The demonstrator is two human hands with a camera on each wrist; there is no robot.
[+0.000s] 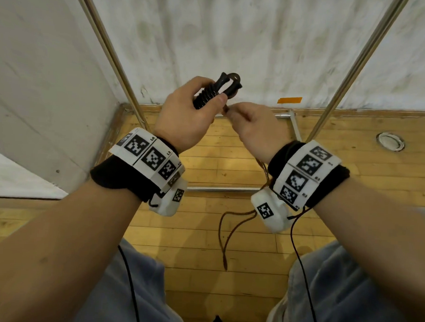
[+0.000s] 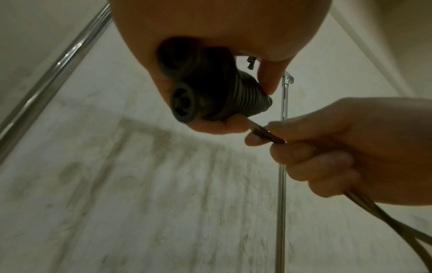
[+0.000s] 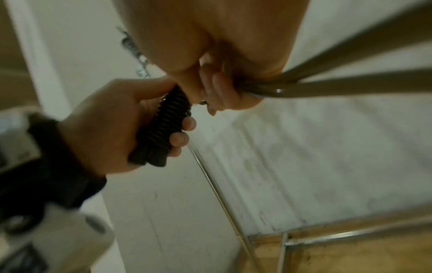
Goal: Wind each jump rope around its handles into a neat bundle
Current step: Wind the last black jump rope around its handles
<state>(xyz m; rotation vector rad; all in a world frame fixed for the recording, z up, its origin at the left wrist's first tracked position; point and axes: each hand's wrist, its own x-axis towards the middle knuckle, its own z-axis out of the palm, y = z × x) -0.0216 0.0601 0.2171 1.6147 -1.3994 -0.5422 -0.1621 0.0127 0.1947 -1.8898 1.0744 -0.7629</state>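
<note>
My left hand grips two black jump-rope handles held side by side, with dark rope coiled tightly round them. The handle ends and the coils show in both wrist views. Just to the right, my right hand pinches the doubled brown rope close to the coils. The loose rope passes under my right wrist and hangs as a loop above the floor. The rope leaves the right fist as two strands.
Both hands are raised in front of a stained white wall. Two slanted metal poles frame them. Below lie a wooden floor, a low metal bar, orange tape and a round floor fitting. My knees are at the bottom.
</note>
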